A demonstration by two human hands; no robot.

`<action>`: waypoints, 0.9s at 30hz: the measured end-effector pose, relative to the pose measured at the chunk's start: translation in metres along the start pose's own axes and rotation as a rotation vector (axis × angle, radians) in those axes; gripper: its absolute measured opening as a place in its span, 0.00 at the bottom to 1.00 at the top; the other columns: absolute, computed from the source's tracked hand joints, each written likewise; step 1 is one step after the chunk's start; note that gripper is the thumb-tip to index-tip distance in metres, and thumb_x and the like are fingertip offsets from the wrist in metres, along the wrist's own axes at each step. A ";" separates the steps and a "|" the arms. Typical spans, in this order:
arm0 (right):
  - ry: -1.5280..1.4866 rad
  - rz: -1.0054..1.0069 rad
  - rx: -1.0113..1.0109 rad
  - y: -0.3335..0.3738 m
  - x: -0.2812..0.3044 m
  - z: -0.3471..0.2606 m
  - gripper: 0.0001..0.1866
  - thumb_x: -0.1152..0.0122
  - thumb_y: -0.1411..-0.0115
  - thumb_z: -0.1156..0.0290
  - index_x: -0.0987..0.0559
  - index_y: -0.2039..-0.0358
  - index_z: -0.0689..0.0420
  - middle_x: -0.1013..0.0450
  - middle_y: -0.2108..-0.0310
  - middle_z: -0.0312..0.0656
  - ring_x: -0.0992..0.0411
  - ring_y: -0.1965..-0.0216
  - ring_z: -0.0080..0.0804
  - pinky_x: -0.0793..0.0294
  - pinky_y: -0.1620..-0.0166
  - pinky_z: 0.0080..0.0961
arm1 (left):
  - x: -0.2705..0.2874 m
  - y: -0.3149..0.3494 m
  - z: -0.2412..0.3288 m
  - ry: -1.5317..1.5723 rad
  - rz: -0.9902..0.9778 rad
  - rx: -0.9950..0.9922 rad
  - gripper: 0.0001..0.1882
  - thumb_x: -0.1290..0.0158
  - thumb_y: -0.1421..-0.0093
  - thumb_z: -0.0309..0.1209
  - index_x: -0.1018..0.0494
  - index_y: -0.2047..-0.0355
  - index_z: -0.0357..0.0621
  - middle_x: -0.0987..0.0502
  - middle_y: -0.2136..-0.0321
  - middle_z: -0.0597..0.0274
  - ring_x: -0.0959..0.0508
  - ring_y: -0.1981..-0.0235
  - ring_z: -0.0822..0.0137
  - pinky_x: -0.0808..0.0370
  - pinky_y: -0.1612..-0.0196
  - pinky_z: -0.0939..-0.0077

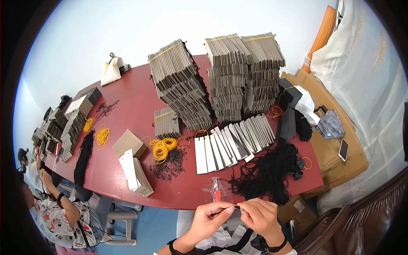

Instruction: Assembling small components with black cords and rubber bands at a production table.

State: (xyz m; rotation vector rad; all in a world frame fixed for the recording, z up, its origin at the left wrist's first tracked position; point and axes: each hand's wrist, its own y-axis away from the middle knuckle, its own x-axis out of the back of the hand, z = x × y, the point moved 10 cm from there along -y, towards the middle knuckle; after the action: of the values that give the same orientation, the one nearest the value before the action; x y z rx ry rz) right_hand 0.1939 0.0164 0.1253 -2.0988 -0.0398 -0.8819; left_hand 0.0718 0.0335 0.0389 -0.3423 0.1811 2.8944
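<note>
Left hand (208, 219) and right hand (260, 216) are right up close together, both pinched shut on a small black piece (236, 207). It's between the fingertips, just off the near edge of the tabletop (127, 102), and so covered up that I can't tell what it is. Rest of the fingers are curled in, knuckles up on the right one. Forearms come up from the near side and angle in toward each other, a black wristband (278, 246) on the right wrist and a dark band on the left too.

Just beyond the hands there's a clear plastic bag (208, 187) with a red-handled tool (218, 195). Messy heap of black cords (265, 174) to the right of that, fanned-out white cards (229, 146) behind, then tall grey bundles (225, 80) at the far side. Tangle of yellow bands (161, 148) off to the left.
</note>
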 end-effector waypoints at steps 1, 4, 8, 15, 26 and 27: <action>-0.008 -0.006 0.000 0.000 0.000 0.000 0.12 0.37 0.57 0.80 0.23 0.68 0.63 0.26 0.77 0.41 0.25 0.76 0.34 0.26 0.75 0.25 | 0.000 0.000 0.000 -0.013 0.001 0.001 0.09 0.47 0.38 0.24 0.24 0.60 0.33 0.29 0.79 0.76 0.40 0.81 0.87 0.45 0.79 0.89; -0.015 -0.018 -0.004 -0.001 -0.001 0.001 0.13 0.38 0.57 0.81 0.23 0.68 0.63 0.26 0.76 0.41 0.25 0.76 0.34 0.25 0.75 0.25 | 0.000 0.000 0.002 -0.026 -0.002 -0.008 0.09 0.47 0.38 0.25 0.24 0.60 0.33 0.29 0.79 0.75 0.40 0.81 0.87 0.45 0.79 0.89; -0.025 -0.045 0.017 -0.002 -0.002 -0.002 0.14 0.38 0.57 0.81 0.24 0.66 0.62 0.26 0.74 0.40 0.24 0.74 0.34 0.24 0.74 0.26 | 0.000 -0.001 0.005 -0.025 0.002 -0.022 0.08 0.47 0.38 0.25 0.24 0.61 0.33 0.28 0.78 0.75 0.40 0.80 0.87 0.45 0.79 0.90; -0.049 -0.054 0.032 -0.001 -0.001 -0.001 0.15 0.38 0.57 0.82 0.24 0.65 0.62 0.25 0.72 0.41 0.25 0.74 0.35 0.24 0.73 0.26 | -0.006 -0.001 0.006 -0.004 -0.046 0.002 0.07 0.46 0.39 0.24 0.24 0.62 0.32 0.26 0.76 0.73 0.37 0.78 0.87 0.42 0.77 0.90; -0.235 -0.051 -0.074 0.003 0.001 0.008 0.11 0.35 0.52 0.81 0.24 0.67 0.64 0.24 0.73 0.44 0.24 0.75 0.38 0.25 0.74 0.27 | -0.004 0.001 0.006 -0.019 -0.030 -0.032 0.06 0.46 0.39 0.24 0.24 0.64 0.33 0.28 0.79 0.75 0.39 0.79 0.88 0.44 0.77 0.89; -0.233 -0.049 -0.069 0.002 0.001 0.007 0.11 0.35 0.52 0.81 0.24 0.67 0.64 0.24 0.73 0.44 0.24 0.75 0.38 0.25 0.74 0.27 | -0.004 0.000 0.006 -0.031 -0.028 -0.035 0.06 0.46 0.39 0.24 0.24 0.64 0.33 0.29 0.80 0.76 0.40 0.80 0.88 0.45 0.78 0.89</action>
State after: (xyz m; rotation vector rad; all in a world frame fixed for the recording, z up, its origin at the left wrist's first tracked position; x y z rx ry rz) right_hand 0.1995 0.0195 0.1216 -2.2649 -0.1861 -0.6721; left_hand 0.0745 0.0331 0.0455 -0.3039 0.1203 2.8766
